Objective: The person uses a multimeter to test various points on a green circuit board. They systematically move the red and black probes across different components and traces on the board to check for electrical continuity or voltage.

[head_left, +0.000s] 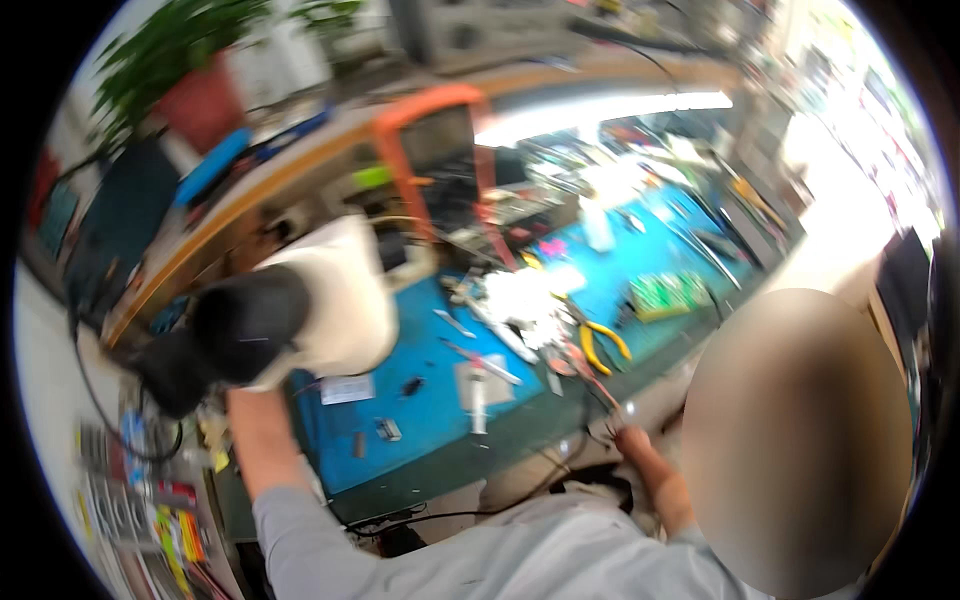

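Note:
My left forearm reaches up under a white and black microscope. The microscope head hides my left hand, so its fingers do not show. Low on the right, at the bench's front edge, my right hand is closed around the end of a thin reddish rod-like tool, blurred by motion. The tool slants up and left toward the bench. Near it lie pliers with yellow handles and a crumpled white heap. A white syringe rests on the blue mat.
A green circuit board lies on the mat's right part. An orange frame stands behind, below a shelf with a potted plant. A bright lamp hangs along the back. Another person is close on the right.

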Available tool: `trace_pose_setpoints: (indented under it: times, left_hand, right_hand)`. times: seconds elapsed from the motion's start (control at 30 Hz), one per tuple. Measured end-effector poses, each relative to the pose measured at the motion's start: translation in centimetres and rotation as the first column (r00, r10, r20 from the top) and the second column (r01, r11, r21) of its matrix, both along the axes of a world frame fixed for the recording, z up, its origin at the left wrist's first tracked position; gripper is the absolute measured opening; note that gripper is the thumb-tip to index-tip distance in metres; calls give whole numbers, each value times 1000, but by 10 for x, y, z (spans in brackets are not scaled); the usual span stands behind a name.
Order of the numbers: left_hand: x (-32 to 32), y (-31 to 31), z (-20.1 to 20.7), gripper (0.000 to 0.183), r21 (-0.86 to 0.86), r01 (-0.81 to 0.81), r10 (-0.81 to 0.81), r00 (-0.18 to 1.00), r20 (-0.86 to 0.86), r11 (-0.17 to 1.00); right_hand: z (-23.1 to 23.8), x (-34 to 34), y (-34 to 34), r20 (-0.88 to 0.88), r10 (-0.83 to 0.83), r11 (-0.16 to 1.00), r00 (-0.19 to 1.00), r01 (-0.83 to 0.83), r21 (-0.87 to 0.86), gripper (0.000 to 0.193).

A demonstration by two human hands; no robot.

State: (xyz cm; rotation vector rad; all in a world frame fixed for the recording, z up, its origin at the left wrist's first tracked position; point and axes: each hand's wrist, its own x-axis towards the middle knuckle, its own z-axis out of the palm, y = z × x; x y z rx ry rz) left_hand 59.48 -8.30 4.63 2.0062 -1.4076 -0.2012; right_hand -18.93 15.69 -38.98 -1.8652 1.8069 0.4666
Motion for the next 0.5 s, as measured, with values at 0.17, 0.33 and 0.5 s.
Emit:
trace_pose_setpoints:
  times: [0.17, 0.33, 0.5]
  left_hand:
    - [2, 108, 31, 32, -60, -38, 52, 967, 249, 997]
    - [-137, 256, 31, 35, -404, 38, 67, 968, 243, 914]
    - [-380, 365, -10, 16, -390, 135, -79, 985, 156, 911]
  right_hand:
    - [2, -9, -23, 32, -64, 997, 997, 65, -42, 22]
    - [-21, -46, -15, 4, -1, 998, 1000, 1, -55, 18]
    - [31, -31, -22, 33, 378, 924, 925, -379, 45, 14]
